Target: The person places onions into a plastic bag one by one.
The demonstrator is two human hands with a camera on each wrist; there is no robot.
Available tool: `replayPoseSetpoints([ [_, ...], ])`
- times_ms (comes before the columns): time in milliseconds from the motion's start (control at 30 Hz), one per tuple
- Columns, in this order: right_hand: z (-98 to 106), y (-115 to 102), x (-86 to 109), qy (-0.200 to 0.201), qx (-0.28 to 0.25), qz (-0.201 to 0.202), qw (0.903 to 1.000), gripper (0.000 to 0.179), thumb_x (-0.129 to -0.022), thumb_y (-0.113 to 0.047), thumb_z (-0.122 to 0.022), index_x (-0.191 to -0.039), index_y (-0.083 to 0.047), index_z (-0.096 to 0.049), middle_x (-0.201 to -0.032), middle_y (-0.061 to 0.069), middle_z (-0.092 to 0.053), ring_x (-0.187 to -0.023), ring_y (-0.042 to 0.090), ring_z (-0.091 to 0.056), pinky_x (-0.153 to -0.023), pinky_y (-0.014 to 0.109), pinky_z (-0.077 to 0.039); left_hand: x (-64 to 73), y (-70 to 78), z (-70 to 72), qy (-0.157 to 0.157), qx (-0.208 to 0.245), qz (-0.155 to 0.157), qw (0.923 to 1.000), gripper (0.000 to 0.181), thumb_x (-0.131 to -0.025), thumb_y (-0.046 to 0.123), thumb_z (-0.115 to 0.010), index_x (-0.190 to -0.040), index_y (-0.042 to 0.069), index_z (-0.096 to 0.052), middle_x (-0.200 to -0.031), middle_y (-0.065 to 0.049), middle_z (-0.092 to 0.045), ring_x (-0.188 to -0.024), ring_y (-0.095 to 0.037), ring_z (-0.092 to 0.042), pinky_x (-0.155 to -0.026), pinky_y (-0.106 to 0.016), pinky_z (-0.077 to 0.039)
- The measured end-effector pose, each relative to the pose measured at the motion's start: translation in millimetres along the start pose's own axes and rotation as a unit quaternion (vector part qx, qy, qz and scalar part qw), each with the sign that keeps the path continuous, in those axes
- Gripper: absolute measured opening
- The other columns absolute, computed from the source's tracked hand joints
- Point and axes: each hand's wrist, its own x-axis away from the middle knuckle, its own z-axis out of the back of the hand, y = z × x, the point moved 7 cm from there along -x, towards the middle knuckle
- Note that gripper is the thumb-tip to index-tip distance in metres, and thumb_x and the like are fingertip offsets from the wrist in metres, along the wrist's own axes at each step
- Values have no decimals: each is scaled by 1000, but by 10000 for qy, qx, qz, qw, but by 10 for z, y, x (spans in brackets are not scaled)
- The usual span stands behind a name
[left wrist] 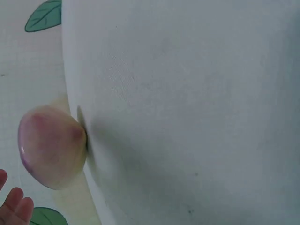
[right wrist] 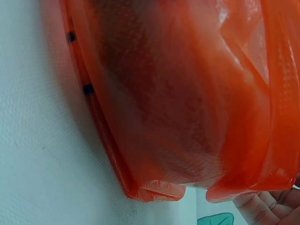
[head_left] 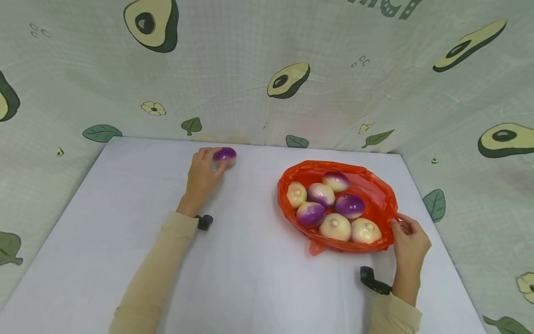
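A purple-and-cream turnip (head_left: 225,156) sits at the table's far edge, left of centre. Around its left side are the fingers and thumb of my left hand (head_left: 203,174). In the left wrist view, fingertips (left wrist: 15,206) show at the lower left, with a gap between them and the turnip (left wrist: 51,147). On the right stands a red plastic bag (head_left: 375,185), its mouth spread wide. Several glossy turnips (head_left: 335,226) lie inside. My right hand (head_left: 410,241) pinches the bag's right rim; in the right wrist view the red plastic (right wrist: 178,108) covers part of that hand.
A white table (head_left: 250,278) runs up to a pale curtain (head_left: 233,83) printed with avocados and leaves. Dark wrist cameras sit below each hand, the left one (head_left: 205,222) and the right one (head_left: 373,280). A mesh pattern shows through the bag's side.
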Motion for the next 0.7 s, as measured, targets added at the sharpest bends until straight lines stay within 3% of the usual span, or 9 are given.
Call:
replayPoseSetpoints([
  [33,1,-14,15,1,27,-25,10000,50,-88,-50,-52,-131,-24,-54,-107,-3,-54,-92,11,-49,-56,16,-52,-10,-39,-9,-74,15,106,9999,45,-83,29,-70,-119,5,-58,-119,-17,-52,-111,-35,-47,-94,-49,-44],
  [133,20,-140,146,-36,112,-82,9999,49,-91,-45,-50,-133,-20,-51,-114,4,-54,-94,12,-48,-78,23,-54,-41,-155,-45,-294,52,364,9989,54,-81,34,-70,-125,6,-54,-125,-18,-49,-118,-35,-44,-101,-48,-39],
  [267,45,-287,292,-86,190,-208,9996,48,-93,-42,-47,-135,-18,-49,-122,7,-52,-95,11,-47,-95,28,-47,-84,-245,-100,-578,166,341,9976,56,-82,29,-71,-128,5,-51,-128,-21,-46,-120,-37,-42,-103,-50,-36],
  [467,47,-289,297,-85,179,-221,9996,49,-93,-43,-48,-135,-20,-49,-123,7,-52,-97,11,-48,-94,27,-48,-141,-273,-182,-1078,196,176,9938,57,-84,22,-69,-132,5,-45,-132,-22,-42,-122,-39,-39,-101,-53,-37],
  [600,19,-153,164,-72,157,-105,9998,51,-90,-49,-50,-133,-22,-51,-120,7,-54,-97,13,-49,-79,23,-54,-188,-316,-255,-1274,83,204,9916,55,-84,21,-68,-133,8,-45,-134,-19,-41,-121,-39,-38,-100,-53,-38],
  [700,-9,13,5,-2,186,-29,9998,52,-87,-55,-50,-131,-27,-53,-117,2,-54,-96,12,-50,-62,11,-50,-217,-345,-301,-1322,42,258,9909,53,-84,20,-68,-131,8,-47,-132,-18,-42,-119,-39,-39,-99,-53,-38],
])
